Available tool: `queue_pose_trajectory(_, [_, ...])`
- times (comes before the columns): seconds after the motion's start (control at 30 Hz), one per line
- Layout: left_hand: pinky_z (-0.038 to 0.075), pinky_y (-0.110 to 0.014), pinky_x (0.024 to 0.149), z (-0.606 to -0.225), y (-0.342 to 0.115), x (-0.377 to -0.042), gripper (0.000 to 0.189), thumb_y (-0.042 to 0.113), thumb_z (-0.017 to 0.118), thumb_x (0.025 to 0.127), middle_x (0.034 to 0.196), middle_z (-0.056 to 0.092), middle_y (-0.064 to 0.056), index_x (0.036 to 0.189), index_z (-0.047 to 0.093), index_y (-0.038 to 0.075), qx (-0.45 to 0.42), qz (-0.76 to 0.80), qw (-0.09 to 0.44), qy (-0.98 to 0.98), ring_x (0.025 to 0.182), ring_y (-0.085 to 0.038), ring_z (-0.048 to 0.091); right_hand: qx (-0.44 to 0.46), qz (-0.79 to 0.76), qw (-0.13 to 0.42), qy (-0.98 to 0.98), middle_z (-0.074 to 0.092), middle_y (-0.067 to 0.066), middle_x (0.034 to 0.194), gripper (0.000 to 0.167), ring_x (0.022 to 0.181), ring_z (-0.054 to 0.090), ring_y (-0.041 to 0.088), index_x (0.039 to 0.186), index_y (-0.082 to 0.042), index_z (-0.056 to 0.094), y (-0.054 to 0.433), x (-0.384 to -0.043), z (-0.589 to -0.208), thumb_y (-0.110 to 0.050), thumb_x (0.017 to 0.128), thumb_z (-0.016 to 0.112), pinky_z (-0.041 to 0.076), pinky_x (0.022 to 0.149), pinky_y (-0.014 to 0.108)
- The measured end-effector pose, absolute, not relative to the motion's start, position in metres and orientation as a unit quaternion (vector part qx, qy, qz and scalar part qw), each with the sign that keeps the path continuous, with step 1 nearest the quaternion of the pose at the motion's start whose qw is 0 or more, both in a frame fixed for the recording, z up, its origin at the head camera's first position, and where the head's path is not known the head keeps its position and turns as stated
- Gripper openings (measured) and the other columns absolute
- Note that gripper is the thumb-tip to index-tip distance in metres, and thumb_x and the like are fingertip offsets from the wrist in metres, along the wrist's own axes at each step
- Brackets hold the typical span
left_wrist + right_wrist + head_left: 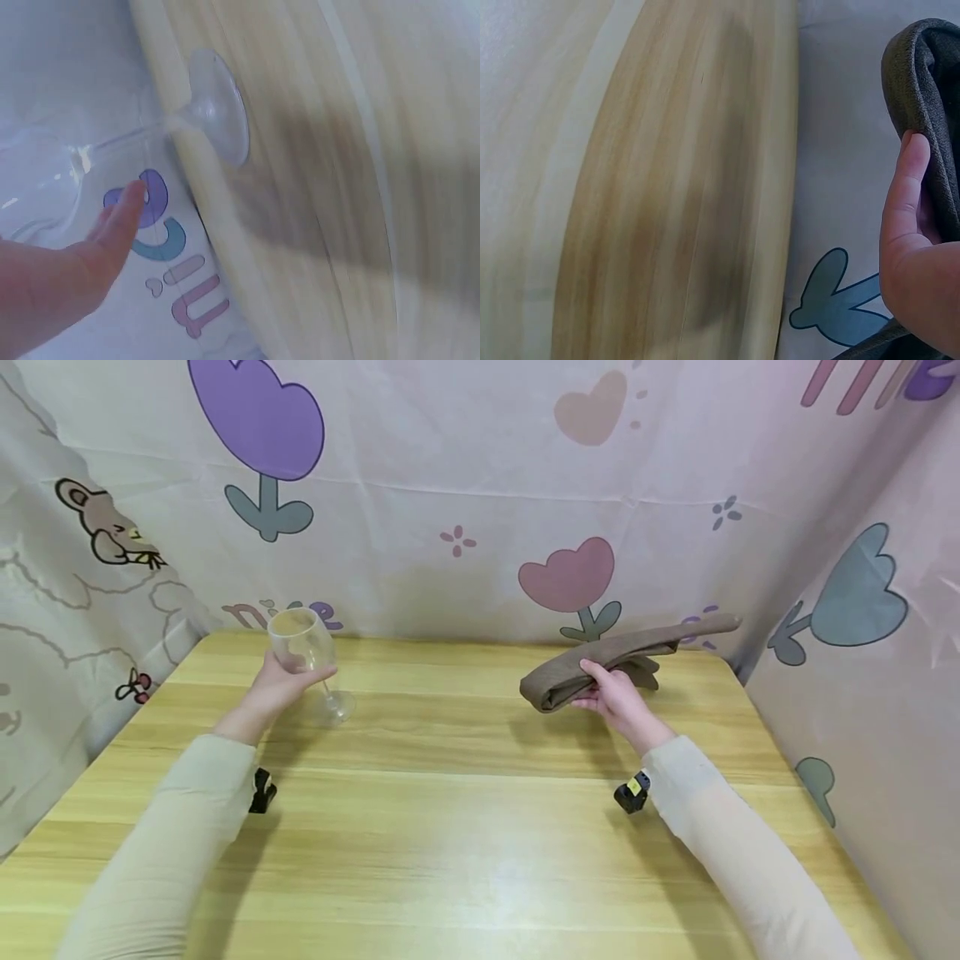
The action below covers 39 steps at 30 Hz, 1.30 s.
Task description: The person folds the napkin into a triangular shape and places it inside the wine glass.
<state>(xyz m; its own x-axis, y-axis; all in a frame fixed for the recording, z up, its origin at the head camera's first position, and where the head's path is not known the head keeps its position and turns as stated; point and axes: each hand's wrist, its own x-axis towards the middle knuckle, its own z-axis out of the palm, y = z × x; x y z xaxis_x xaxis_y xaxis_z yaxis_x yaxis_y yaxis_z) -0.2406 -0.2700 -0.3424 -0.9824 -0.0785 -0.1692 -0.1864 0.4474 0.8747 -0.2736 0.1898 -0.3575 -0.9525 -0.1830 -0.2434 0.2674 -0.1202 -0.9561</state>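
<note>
On the left side of the table, a clear stemmed wine glass (327,652) stands bowl up, its round foot (217,109) close to the tabletop. My left hand (283,683) holds it around the bowl, thumb across the near side and fingers partly seen through the glass. Whether the foot touches the wood I cannot tell. Toward the back right, my right hand (618,702) grips a folded brown cloth (558,677) near its rolled left end, thumb on top. The cloth is raised, casting a shadow, and its long narrow end points right. The right wrist view shows the thumb against the fold (907,82).
The wooden table (420,827) has its back edge close to a printed curtain (420,460), with more curtain at both sides. A small black device (632,793) sits at the right wrist, another (262,791) at the left.
</note>
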Motion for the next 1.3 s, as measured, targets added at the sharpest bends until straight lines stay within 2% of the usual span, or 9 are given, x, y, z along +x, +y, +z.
queue_pose_trajectory(0.13, [0.044, -0.040, 0.097, -0.345, -0.265, -0.240, 0.091, 0.039, 0.063, 0.087, 0.142, 0.029, -0.023, 0.147, 0.003, 0.006, -0.087, 0.530, 0.004, 0.843, 0.124, -0.032, 0.039, 0.033, -0.748, 0.155, 0.644, 0.065, -0.005, 0.075, 0.019, 0.067, 0.065, 0.008, 0.103, -0.004, 0.043, 0.189, -0.274, -0.358, -0.023, 0.099, 0.040, 0.055, 0.068, 0.024])
queue_pose_trajectory(0.23, [0.049, -0.023, 0.084, -0.346, -0.259, -0.241, 0.087, 0.042, 0.065, 0.085, 0.130, 0.038, -0.014, 0.145, 0.014, 0.004, -0.093, 0.521, -0.012, 0.848, 0.111, -0.020, 0.045, 0.035, -0.751, 0.151, 0.642, 0.065, -0.004, 0.076, 0.019, 0.068, 0.065, 0.008, 0.104, -0.005, 0.043, 0.191, -0.275, -0.357, -0.023, 0.099, 0.040, 0.055, 0.068, 0.024])
queue_pose_trajectory(0.3, [0.049, -0.018, 0.080, -0.346, -0.251, -0.243, 0.086, 0.043, 0.066, 0.084, 0.126, 0.041, -0.014, 0.143, 0.018, 0.003, -0.089, 0.519, -0.021, 0.850, 0.105, -0.018, 0.048, 0.035, -0.753, 0.146, 0.641, 0.064, -0.004, 0.077, 0.020, 0.069, 0.065, 0.008, 0.106, -0.005, 0.042, 0.194, -0.275, -0.357, -0.024, 0.099, 0.041, 0.054, 0.067, 0.023])
queue_pose_trajectory(0.43, [0.048, -0.032, 0.088, -0.349, -0.228, -0.248, 0.084, 0.037, 0.069, 0.084, 0.132, 0.042, -0.020, 0.144, 0.020, 0.004, -0.064, 0.522, -0.032, 0.850, 0.108, -0.027, 0.050, 0.039, -0.753, 0.145, 0.641, 0.062, -0.003, 0.080, 0.024, 0.070, 0.065, 0.008, 0.110, -0.003, 0.040, 0.199, -0.274, -0.361, -0.024, 0.099, 0.041, 0.054, 0.067, 0.022])
queue_pose_trajectory(0.53, [0.042, -0.045, 0.098, -0.353, -0.208, -0.254, 0.084, 0.029, 0.071, 0.082, 0.135, 0.041, -0.024, 0.144, 0.021, 0.003, -0.040, 0.524, -0.038, 0.850, 0.117, -0.036, 0.047, 0.041, -0.753, 0.147, 0.640, 0.061, -0.002, 0.081, 0.027, 0.071, 0.064, 0.008, 0.114, -0.001, 0.039, 0.201, -0.273, -0.367, -0.024, 0.100, 0.040, 0.054, 0.068, 0.022])
queue_pose_trajectory(0.63, [0.037, -0.050, 0.103, -0.358, -0.186, -0.261, 0.084, 0.026, 0.073, 0.079, 0.135, 0.042, -0.026, 0.143, 0.024, 0.000, -0.025, 0.517, -0.036, 0.855, 0.122, -0.039, 0.043, 0.043, -0.756, 0.145, 0.637, 0.061, -0.002, 0.081, 0.030, 0.071, 0.065, 0.008, 0.117, 0.001, 0.038, 0.202, -0.274, -0.373, -0.024, 0.100, 0.040, 0.054, 0.067, 0.022])
queue_pose_trajectory(0.97, [0.033, -0.052, 0.107, -0.378, -0.108, -0.279, 0.096, 0.028, 0.078, 0.074, 0.144, 0.036, -0.020, 0.148, 0.018, 0.009, -0.001, 0.562, -0.007, 0.827, 0.131, -0.038, 0.038, 0.034, -0.758, 0.127, 0.639, 0.061, 0.000, 0.084, 0.039, 0.074, 0.064, 0.008, 0.123, 0.007, 0.034, 0.207, -0.285, -0.391, -0.024, 0.100, 0.037, 0.054, 0.068, 0.023])
queue_pose_trajectory(1.17, [0.043, -0.047, 0.098, -0.397, -0.072, -0.278, 0.084, 0.026, 0.080, 0.071, 0.125, 0.054, -0.020, 0.138, 0.033, 0.005, 0.017, 0.561, -0.017, 0.827, 0.115, -0.034, 0.053, 0.048, -0.766, 0.123, 0.629, 0.061, 0.002, 0.083, 0.037, 0.073, 0.064, 0.010, 0.120, 0.007, 0.037, 0.208, -0.276, -0.394, -0.024, 0.101, 0.037, 0.054, 0.068, 0.023])
queue_pose_trajectory(1.3, [0.047, -0.043, 0.092, -0.396, -0.056, -0.282, 0.080, 0.024, 0.081, 0.070, 0.116, 0.057, -0.019, 0.133, 0.036, 0.003, 0.044, 0.564, -0.032, 0.824, 0.107, -0.031, 0.056, 0.048, -0.775, 0.109, 0.620, 0.060, 0.001, 0.082, 0.030, 0.072, 0.063, 0.009, 0.113, 0.001, 0.040, 0.210, -0.279, -0.383, -0.026, 0.101, 0.037, 0.053, 0.068, 0.022])
